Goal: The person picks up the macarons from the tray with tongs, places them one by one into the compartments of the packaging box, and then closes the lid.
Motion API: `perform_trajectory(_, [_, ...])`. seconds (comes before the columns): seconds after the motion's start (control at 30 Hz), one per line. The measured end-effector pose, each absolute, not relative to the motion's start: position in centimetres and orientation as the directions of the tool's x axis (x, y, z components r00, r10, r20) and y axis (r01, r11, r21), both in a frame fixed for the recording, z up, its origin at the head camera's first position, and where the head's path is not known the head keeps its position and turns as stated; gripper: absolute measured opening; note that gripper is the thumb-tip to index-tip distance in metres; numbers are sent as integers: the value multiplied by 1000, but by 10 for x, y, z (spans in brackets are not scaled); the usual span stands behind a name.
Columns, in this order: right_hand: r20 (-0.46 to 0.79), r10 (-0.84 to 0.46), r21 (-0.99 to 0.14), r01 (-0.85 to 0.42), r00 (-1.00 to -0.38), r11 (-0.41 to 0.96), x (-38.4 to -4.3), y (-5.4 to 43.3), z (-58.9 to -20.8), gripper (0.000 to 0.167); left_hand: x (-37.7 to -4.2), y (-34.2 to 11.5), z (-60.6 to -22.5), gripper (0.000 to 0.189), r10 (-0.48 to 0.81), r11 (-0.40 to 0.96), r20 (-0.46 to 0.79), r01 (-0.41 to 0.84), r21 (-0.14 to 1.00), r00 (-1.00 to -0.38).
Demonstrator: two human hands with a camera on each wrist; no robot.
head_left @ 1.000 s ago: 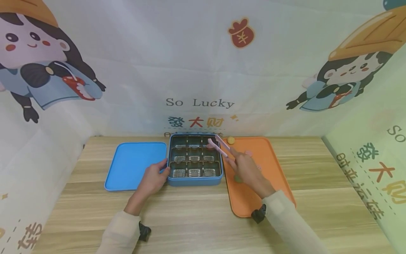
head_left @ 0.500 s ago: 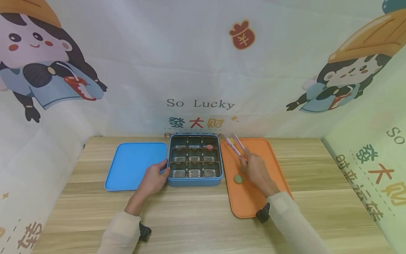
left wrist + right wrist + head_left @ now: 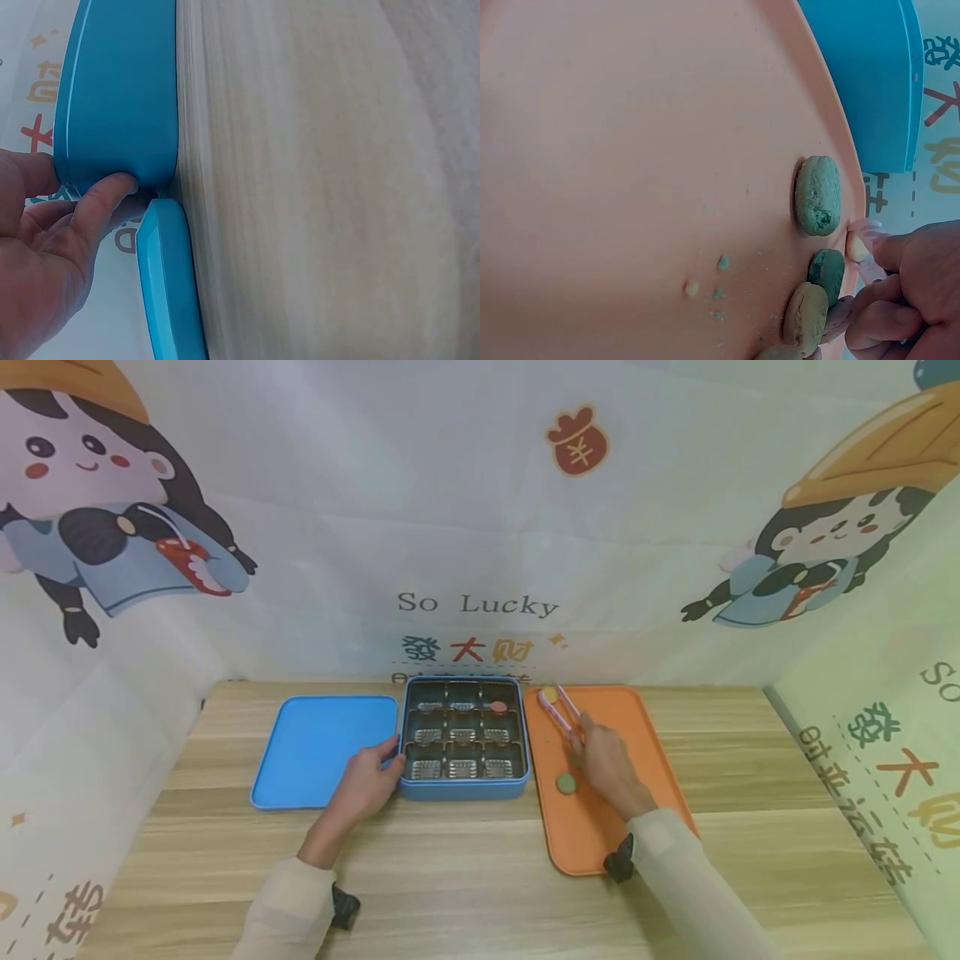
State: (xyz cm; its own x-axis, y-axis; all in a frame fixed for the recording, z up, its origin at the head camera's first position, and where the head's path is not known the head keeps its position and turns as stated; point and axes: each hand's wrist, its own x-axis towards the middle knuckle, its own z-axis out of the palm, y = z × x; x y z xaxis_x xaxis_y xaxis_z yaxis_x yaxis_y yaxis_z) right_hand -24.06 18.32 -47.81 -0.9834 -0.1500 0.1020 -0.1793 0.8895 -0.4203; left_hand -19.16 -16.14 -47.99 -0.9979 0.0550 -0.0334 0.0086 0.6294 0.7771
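Pink tongs [image 3: 556, 713] are gripped in my right hand [image 3: 609, 760]. Their tips stand on either side of a yellow macaron [image 3: 551, 694] at the back of the orange tray [image 3: 592, 843]. A green macaron [image 3: 566, 783] lies on that tray by my right hand; in the right wrist view a darker green macaron [image 3: 826, 274] and a beige macaron [image 3: 805, 319] show too. My left hand [image 3: 367, 783] rests its fingers and thumb against the left front corner of the blue box [image 3: 463, 790]. A pink macaron [image 3: 498, 707] sits in the box's back right compartment.
Left of the box lies a flat blue lid [image 3: 318, 752], partly behind my left hand. The box has a divided insert with several compartments. Crumbs [image 3: 722, 262] dot the orange tray. A printed cloth [image 3: 472, 527] hangs behind the wooden table [image 3: 450, 877].
The tongs have let go of the pink macaron in the box's back right compartment. My right hand has carried them right, over to the yellow macaron. The left hand stays at the box.
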Motion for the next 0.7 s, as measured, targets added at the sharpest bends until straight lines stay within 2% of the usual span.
perform_trajectory(0.2, [93,-163,-423,-187,-982,887,-240,185,-480,16,-190,-161,-478,51,61,635,-25,19,772,-998])
perform_trajectory(0.53, [173,-207,-421,-263,-963,868,-232,189,-477,14,-191,-160,-477,51,65,635,-44,7,772,-997])
perform_trajectory(0.7, [240,-241,-383,-320,-940,867,-225,189,-472,17,-191,-160,-478,51,67,633,-44,9,774,-997])
